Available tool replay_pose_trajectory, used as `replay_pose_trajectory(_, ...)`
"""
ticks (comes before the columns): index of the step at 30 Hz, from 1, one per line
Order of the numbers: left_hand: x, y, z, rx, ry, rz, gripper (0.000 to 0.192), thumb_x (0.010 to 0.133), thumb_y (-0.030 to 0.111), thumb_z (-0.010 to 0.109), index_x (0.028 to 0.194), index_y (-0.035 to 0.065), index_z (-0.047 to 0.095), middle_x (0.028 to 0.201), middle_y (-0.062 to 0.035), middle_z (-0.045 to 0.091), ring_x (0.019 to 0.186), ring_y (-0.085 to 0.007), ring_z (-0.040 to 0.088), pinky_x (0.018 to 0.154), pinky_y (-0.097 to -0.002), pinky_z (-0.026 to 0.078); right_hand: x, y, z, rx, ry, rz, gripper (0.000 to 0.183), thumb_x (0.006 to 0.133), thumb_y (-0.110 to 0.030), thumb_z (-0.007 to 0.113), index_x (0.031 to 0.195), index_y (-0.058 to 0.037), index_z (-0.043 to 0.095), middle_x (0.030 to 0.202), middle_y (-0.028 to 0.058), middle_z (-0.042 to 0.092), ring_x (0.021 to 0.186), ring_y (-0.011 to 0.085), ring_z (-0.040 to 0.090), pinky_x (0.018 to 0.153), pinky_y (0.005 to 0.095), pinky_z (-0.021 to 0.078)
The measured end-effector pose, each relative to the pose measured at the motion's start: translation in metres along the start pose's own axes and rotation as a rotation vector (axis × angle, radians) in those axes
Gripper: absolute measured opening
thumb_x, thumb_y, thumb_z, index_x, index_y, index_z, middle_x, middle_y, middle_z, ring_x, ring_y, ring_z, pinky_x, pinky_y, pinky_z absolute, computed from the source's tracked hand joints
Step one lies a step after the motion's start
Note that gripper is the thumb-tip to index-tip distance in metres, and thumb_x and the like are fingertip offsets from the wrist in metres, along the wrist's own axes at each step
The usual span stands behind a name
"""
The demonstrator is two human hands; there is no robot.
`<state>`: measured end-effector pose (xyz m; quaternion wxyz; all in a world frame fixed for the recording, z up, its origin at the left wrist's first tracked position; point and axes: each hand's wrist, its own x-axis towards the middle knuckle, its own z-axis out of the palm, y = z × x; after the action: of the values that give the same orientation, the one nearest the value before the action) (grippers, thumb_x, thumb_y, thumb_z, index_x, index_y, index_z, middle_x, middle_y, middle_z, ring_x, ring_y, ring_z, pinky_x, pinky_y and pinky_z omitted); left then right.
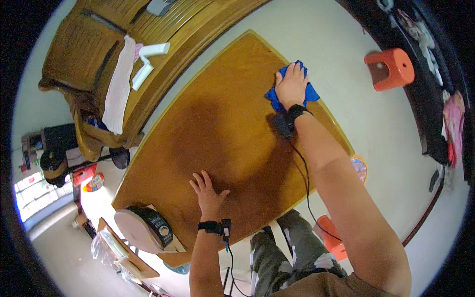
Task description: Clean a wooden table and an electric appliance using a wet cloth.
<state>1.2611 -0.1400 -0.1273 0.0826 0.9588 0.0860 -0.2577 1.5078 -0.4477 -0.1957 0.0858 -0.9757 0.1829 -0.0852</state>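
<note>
A blue cloth (312, 92) lies near the far right edge of a brown wooden table (237, 111). My right hand (291, 87) presses flat on it, fingers a little apart, with part of the cloth showing around the palm. My left hand (208, 195) rests with spread fingers on the table's near part and holds nothing. Each wrist wears a black strap with a small cabled device. To the left of my left hand, a round pinkish object (137, 230) and a black patterned band (154, 222) sit on a piece of cardboard at the table's corner.
A wooden bench (178, 42) stands beyond the table's left side, bearing a pale cloth (120, 89) and white tube-like items (154, 49). An orange plastic stool (395, 69) stands on the floor at right; another (332, 237) is near my legs. An orange-rimmed basket (360, 169) sits by the right edge.
</note>
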Motion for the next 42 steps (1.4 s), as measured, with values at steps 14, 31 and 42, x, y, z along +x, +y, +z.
replay_pose_trajectory(14,-0.004,0.017,-0.017,-0.026,-0.082,-0.061,0.102,0.065,0.031,0.079,0.142,0.0063,0.017,0.148,-0.0214,0.004,0.132,-0.0525,0.001,0.1,-0.0474,0.04,0.082,-0.118,0.046,-0.108,0.002,-0.156,0.058,0.092,-0.037,0.04,0.133,0.0049,0.036,0.14,0.0222,0.033,0.13,0.0395,0.029,0.104,0.0533,0.0242)
replay_pose_trajectory(31,-0.003,0.003,0.03,-0.215,-0.135,0.061,0.062,0.087,0.04,0.048,0.136,0.0047,0.035,0.144,-0.0178,0.029,0.135,-0.0345,0.019,0.109,-0.0537,0.011,-0.223,-0.29,0.025,0.475,-0.438,-1.597,0.057,0.084,-0.038,0.052,0.13,-0.0043,0.044,0.139,0.0162,0.038,0.132,0.0311,0.03,0.109,0.0512,0.0179)
replay_pose_trajectory(42,-0.003,0.016,-0.007,-0.139,0.057,-0.003,0.105,0.06,0.033,0.081,0.141,0.0054,0.019,0.146,-0.0232,0.013,0.13,-0.0538,0.009,0.108,-0.0476,0.027,-0.041,-0.07,-0.015,0.182,-0.162,-0.599,0.048,0.085,-0.036,0.054,0.127,-0.013,0.048,0.132,0.0159,0.044,0.122,0.0354,0.039,0.099,0.0562,0.0292)
